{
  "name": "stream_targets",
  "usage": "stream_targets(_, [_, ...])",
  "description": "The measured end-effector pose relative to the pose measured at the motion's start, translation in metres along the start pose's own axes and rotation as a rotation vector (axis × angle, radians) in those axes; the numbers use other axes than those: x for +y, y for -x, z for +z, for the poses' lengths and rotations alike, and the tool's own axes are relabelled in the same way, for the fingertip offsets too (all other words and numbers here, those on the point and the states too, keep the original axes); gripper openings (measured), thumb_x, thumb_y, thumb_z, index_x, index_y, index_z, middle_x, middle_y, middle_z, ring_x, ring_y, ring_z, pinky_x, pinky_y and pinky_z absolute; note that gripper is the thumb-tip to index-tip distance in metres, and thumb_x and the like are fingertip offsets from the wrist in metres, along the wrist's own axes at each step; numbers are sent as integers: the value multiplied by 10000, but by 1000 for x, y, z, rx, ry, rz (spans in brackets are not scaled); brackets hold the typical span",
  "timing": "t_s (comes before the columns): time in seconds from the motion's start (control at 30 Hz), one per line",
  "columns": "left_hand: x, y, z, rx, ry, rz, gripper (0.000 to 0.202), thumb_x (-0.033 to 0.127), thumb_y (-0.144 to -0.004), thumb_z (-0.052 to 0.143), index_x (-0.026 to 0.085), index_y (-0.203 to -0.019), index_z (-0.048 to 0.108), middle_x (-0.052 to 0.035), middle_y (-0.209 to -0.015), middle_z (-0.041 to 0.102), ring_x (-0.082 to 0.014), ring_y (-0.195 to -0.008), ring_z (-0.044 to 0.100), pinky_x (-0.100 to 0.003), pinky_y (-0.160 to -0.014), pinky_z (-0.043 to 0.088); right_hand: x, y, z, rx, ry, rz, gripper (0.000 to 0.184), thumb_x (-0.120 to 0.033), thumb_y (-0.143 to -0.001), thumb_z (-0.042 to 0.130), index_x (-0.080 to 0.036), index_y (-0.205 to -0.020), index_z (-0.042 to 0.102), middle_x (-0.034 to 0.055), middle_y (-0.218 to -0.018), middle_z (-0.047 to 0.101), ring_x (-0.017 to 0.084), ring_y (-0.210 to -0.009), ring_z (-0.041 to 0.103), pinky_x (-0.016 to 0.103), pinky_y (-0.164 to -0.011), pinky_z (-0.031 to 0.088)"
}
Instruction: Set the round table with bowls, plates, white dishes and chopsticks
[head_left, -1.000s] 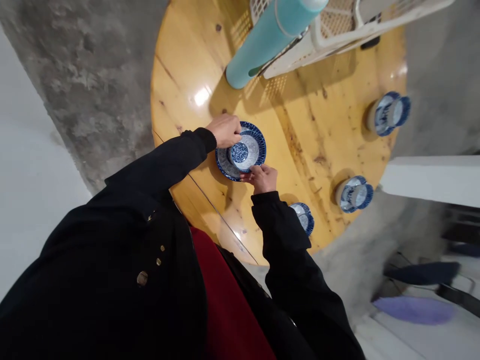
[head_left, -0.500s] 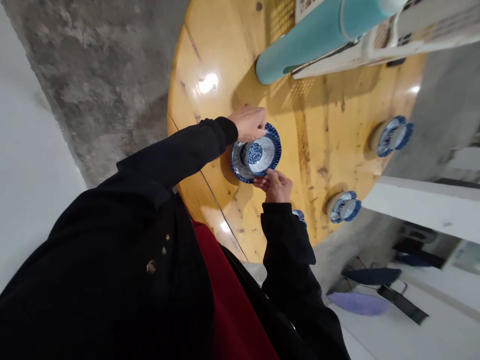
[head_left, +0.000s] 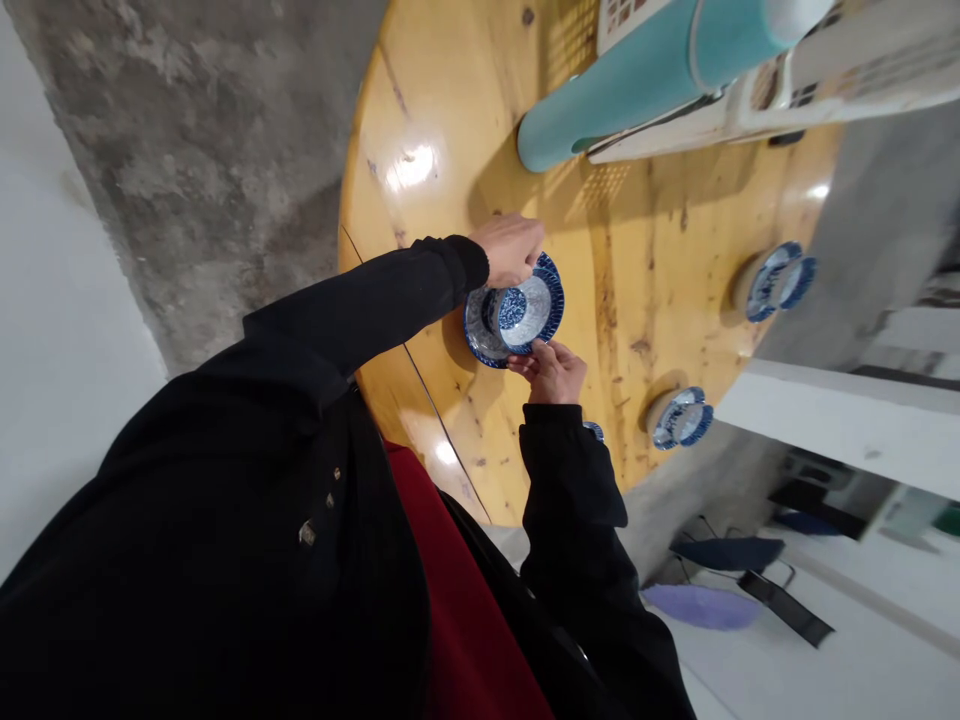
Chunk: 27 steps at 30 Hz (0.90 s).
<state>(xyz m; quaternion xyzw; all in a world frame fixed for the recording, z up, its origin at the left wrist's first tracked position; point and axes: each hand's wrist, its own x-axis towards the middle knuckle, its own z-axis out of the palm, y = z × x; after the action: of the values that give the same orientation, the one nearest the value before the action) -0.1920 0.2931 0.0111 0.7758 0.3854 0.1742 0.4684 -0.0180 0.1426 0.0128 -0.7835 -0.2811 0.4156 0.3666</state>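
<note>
A blue-and-white patterned bowl (head_left: 525, 305) sits on a matching plate (head_left: 477, 335) near the edge of a round wooden table (head_left: 630, 260). My left hand (head_left: 511, 248) grips the far rim of the bowl with curled fingers. My right hand (head_left: 553, 370) pinches the near rim of the plate and bowl. Both arms wear black sleeves.
Two more blue-and-white bowl sets (head_left: 681, 418) (head_left: 776, 280) stand along the table's right edge; a third (head_left: 594, 430) peeks out behind my right sleeve. A teal cylinder (head_left: 637, 80) and a white plastic basket (head_left: 810, 70) lie at the far side. Concrete floor lies to the left.
The view has shifted, so the table sits further right. Both hands stay on the bowl and plate, which have barely moved on the table.
</note>
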Motion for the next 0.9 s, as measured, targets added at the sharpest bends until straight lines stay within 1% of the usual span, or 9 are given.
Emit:
stream_targets(0.07, [1, 0, -1, 10, -13, 7, 268, 90, -706, 559, 172, -780, 804, -91, -692, 695, -240, -753, 608, -379, -688, 352, -1, 0, 0, -2, -1, 6, 290, -330, -692, 726, -215, -643, 464, -54, -477, 540, 161, -468, 644, 297, -501, 619])
stream_targets(0.2, [2, 1, -2, -9, -75, 14, 276, 95, -713, 547, 152, -799, 803, -99, -727, 701, -227, -718, 592, -373, -663, 342, -2, 0, 1, 11, -3, 9, 273, -320, -687, 717, -211, -642, 470, -54, -474, 538, 158, -470, 645, 283, -497, 613])
stream_targets(0.33, [2, 1, -1, -3, -61, 10, 285, 125, -741, 537, 141, -841, 803, -114, -795, 720, -234, -763, 606, -366, -702, 358, 0, -1, 1, 3, 10, 13, 286, -334, -704, 724, -210, -653, 471, -55, -486, 545, 160, -470, 649, 277, -487, 603])
stream_targets(0.47, [-2, 1, 0, -3, -48, -41, 256, 151, -768, 543, 112, -837, 787, -133, -805, 715, -245, -813, 628, -349, -725, 366, 0, -1, 2, -2, 14, 16, 311, -410, -726, 729, -206, -673, 501, -56, -459, 542, 157, -459, 641, 259, -470, 581])
stream_targets(0.57, [-4, 10, -8, 71, 24, -23, 228, 205, -809, 553, 118, -814, 764, -127, -743, 699, -235, -806, 625, -329, -723, 381, -4, 5, 1, 23, -28, 3, 357, -491, -725, 738, -190, -716, 547, -29, -499, 605, 147, -451, 630, 248, -448, 556])
stream_targets(0.67, [-2, 26, -24, 154, 64, -11, 236, 255, -853, 544, 136, -834, 746, -114, -733, 700, -216, -771, 620, -308, -708, 401, -9, 21, -2, 63, -112, 41, 418, -533, -684, 772, -172, -789, 590, 10, -574, 671, 142, -461, 633, 242, -445, 541])
stream_targets(0.77, [-3, 42, -39, 218, 43, -31, 239, 293, -876, 542, 182, -923, 748, -86, -839, 739, -188, -747, 627, -282, -716, 430, -5, 47, -2, 95, -238, 87, 497, -554, -642, 799, -159, -891, 629, 31, -616, 694, 153, -491, 651, 258, -477, 551])
stream_targets(0.83, [-2, 54, -43, 232, 47, -20, 269, 319, -894, 520, 202, -981, 746, -64, -869, 750, -175, -725, 636, -269, -729, 453, 8, 73, 2, 121, -316, 105, 530, -586, -637, 796, -160, -915, 646, 38, -639, 703, 157, -496, 648, 270, -482, 548])
stream_targets(0.9, [1, 69, -39, 238, 69, -12, 306, 365, -908, 505, 210, -1022, 743, -62, -948, 762, -178, -753, 664, -266, -757, 481, 31, 104, 10, 160, -371, 159, 554, -607, -629, 795, -160, -928, 661, 44, -646, 707, 159, -497, 638, 277, -477, 537])
